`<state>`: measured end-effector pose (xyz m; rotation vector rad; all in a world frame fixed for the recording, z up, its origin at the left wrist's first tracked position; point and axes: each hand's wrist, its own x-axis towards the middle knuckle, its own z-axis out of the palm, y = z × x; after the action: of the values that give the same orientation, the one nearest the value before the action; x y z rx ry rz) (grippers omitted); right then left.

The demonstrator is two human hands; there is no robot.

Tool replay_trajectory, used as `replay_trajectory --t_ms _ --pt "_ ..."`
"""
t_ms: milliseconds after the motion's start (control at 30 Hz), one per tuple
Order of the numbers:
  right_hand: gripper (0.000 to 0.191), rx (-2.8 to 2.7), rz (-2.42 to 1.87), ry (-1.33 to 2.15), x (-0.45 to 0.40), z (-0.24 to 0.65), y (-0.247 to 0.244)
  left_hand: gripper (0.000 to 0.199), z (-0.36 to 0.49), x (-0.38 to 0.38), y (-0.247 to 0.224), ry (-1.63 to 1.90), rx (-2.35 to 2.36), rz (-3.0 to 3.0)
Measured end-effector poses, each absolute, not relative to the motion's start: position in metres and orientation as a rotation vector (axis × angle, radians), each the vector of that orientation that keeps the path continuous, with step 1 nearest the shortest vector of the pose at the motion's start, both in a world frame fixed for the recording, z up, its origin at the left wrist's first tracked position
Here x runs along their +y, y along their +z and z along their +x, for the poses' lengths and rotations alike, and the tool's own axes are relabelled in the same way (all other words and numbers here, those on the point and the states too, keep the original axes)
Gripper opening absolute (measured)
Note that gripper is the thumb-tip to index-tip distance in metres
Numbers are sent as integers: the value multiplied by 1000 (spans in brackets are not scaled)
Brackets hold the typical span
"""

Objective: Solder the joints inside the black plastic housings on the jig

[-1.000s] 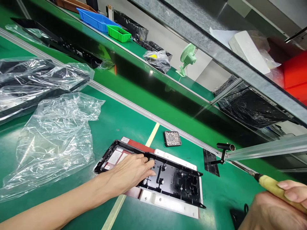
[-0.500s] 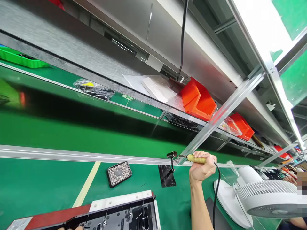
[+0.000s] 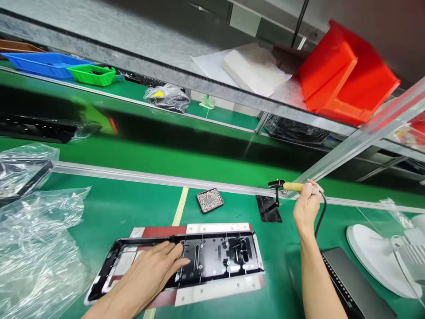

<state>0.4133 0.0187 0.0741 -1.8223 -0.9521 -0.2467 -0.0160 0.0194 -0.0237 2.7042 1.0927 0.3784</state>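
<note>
Left hand (image 3: 161,266) lies palm down across the long black plastic frame (image 3: 212,257), fingers together and partly bent, thumb set apart; whether it grips or only rests, I cannot tell. Frame lies lengthwise on a reddish-brown board with white strips (image 3: 217,290), on the green worktop (image 3: 116,204), its open-windowed end under and beyond the left wrist. Right hand (image 3: 308,204) is well apart, out to the right, fingers closed round a yellow-handled tool with a black cord (image 3: 293,187). Tool's front end meets the mouth of a small black tubular holder (image 3: 276,184) on an upright stem; how deep it sits, cannot tell. Between frame and rear metal rail (image 3: 133,175): a small black dish of tiny metal pieces (image 3: 210,201). Crumpled clear plastic sheeting (image 3: 40,252) spreads left of the frame; a white fan base (image 3: 378,261) stands far right.
</note>
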Motion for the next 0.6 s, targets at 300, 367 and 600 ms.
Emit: replay_trajectory --t_ms 300,367,600 --pt "31 -1492 -2000 523 -63 310 56 40 -19 21 -15 339 1065 2673" --pt "32 -1777 -2005 651 -69 290 49 37 -15 20 -10 344 1047 2703" --pt "27 -1866 -2110 527 -62 280 8 45 -13 16 17 539 1127 2957"
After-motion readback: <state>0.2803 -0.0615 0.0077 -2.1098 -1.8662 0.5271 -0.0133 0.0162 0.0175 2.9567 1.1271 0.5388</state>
